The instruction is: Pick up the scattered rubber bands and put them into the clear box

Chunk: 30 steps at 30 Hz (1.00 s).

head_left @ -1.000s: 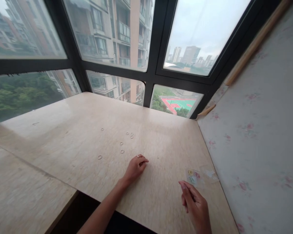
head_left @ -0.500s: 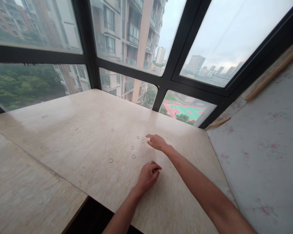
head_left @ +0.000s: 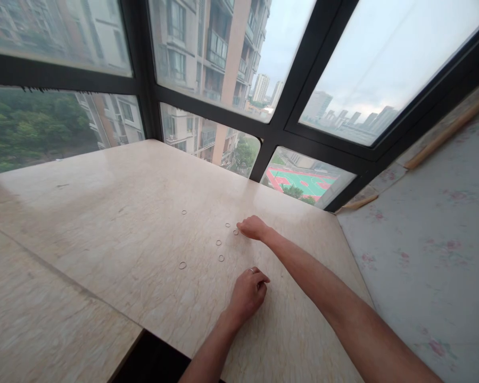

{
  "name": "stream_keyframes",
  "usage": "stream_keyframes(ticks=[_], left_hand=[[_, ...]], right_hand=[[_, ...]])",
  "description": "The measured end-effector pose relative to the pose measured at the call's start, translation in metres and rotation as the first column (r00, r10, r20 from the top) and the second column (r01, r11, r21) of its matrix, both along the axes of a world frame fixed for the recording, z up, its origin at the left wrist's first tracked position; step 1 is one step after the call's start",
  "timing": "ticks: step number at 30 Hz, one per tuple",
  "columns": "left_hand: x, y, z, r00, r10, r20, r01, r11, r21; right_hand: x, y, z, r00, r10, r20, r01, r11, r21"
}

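Observation:
Several thin metal rings lie spread over the pale marble-patterned surface (head_left: 143, 229). One ring (head_left: 184, 212) is farthest back on the left, and another ring (head_left: 182, 265) lies nearer on the left. Two more, a ring (head_left: 219, 242) and a ring (head_left: 221, 258), are in the middle. My right hand (head_left: 252, 227) reaches in from the right, fingertips pinched on the surface beside a ring (head_left: 227, 225) and a ring (head_left: 235, 232); the ring under the fingertips is hidden. My left hand (head_left: 249, 290) rests closer, fingers curled and palm hidden, with a band on one finger.
Dark-framed windows (head_left: 215, 114) border the back of the surface. A wall with flowered covering (head_left: 431, 250) stands at the right. At the near edge is a dark gap (head_left: 155, 356), and a seam runs across the left. A small mark (head_left: 63, 185) shows at the far left.
The fingers of my right hand have closed over one ring of the back cluster, which no longer shows. My left hand has shifted slightly right. The view has moved a little.

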<state>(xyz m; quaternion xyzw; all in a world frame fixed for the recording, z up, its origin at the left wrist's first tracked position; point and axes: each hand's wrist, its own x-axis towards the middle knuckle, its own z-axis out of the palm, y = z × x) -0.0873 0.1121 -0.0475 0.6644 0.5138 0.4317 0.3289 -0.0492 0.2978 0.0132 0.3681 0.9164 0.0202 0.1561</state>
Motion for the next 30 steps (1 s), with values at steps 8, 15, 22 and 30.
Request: stream_keyframes(ticks=[8,15,22,30], left_hand=[[-0.002,0.002,0.0,1.0,-0.009,0.016,0.008,1.0,0.017],[-0.002,0.006,-0.005,0.999,-0.027,0.023,0.026,0.999,0.027],[-0.006,0.007,0.002,0.999,-0.042,0.03,0.041,0.999,0.02],[-0.007,0.008,0.006,1.0,-0.015,0.021,0.014,0.999,0.029]], right_hand=[[0.036,-0.018,-0.004,0.904,-0.215,-0.369,0.176,0.975,-0.138],[0.088,-0.067,-0.005,0.428,-0.569,-0.703,0.233,0.82,-0.522],[0.149,-0.132,0.011,-0.07,-0.726,-0.684,0.08,0.68,-0.729],[0.234,-0.218,-0.004,-0.487,-0.588,-0.646,0.297,0.584,-0.756]])
